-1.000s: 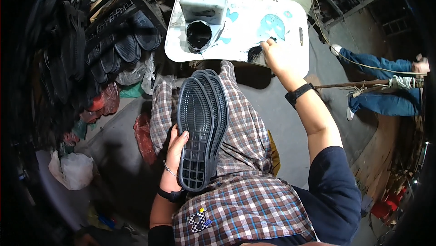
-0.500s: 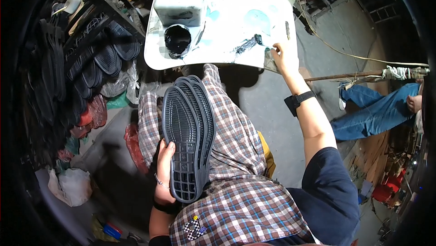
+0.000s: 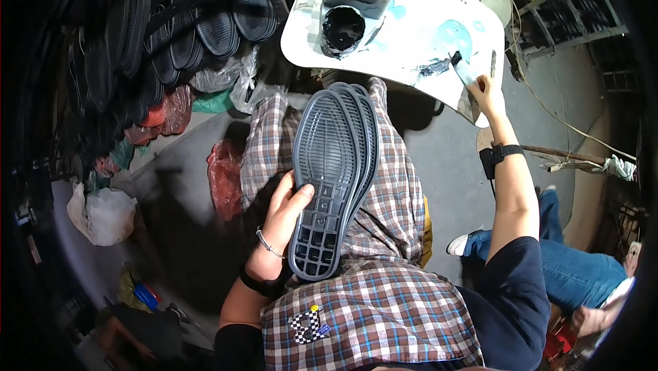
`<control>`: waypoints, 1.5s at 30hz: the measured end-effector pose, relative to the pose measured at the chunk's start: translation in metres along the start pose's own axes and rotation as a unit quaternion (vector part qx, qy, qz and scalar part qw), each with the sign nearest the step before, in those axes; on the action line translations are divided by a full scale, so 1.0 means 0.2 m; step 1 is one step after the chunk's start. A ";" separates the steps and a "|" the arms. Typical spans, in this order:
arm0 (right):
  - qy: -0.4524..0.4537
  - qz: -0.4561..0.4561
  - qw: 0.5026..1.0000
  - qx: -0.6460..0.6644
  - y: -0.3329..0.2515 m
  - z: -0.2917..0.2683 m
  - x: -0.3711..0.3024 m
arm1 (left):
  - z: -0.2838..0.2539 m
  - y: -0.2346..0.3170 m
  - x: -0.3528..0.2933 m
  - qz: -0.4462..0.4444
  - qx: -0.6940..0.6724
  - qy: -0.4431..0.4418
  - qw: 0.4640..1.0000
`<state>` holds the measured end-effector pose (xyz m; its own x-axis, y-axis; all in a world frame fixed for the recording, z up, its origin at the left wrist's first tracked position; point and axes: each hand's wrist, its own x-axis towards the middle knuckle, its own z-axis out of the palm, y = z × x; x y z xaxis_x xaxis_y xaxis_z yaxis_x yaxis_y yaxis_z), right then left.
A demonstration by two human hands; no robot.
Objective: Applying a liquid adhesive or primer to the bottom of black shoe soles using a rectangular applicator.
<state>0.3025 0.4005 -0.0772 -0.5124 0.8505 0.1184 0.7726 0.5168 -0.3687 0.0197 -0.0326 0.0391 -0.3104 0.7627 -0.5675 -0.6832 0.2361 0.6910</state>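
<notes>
My left hand (image 3: pixel 279 215) is closed around a stack of black shoe soles (image 3: pixel 317 234), thumb on top at the waist of the uppermost one. The soles stand tilted over my lap, tread side up, fanned slightly to the right. At the right edge of a white table (image 3: pixel 411 21), my right hand (image 3: pixel 488 95) pinches the pale handle of a small brush (image 3: pixel 465 69). Its dark, coated tip rests at or just above a black smear (image 3: pixel 433 68) on the tabletop. A round container of black paste (image 3: pixel 343 28) stands near the table's front edge, left of the brush.
Dark soles (image 3: pixel 218 25) hang in rows on a rack at the left. Below them lie plastic bags, including a red one (image 3: pixel 225 178) and a white one (image 3: pixel 103 213). Another person's jeans-clad leg (image 3: pixel 576 268) is at the right, near a stick (image 3: pixel 569 155) and a cable.
My view has turned, so the table and soles appear farther right. My right fingers, earlier at the brush's handle end, now grip it, and more of the pale handle shows. The left hand still holds the soles.
</notes>
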 end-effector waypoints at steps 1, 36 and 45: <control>-0.002 -0.003 1.000 -0.001 -0.02 0.00 -0.01 | 0.00 0.01 -0.02 0.001 0.014 -0.013 1.000; -0.018 0.191 0.510 0.838 -1.47 0.19 -0.28 | -0.20 -0.04 0.00 0.061 -0.158 -0.035 0.985; -0.056 0.217 0.426 0.876 -1.13 0.27 -0.31 | -0.14 -0.12 0.10 0.037 -0.142 -0.063 0.987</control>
<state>0.1402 0.2263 -0.0505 -0.5543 0.7683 -0.3201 -0.6129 -0.6369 -0.4677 0.0107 -0.0397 -0.0021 -0.2936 0.8442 -0.4485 -0.8256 0.0125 0.5641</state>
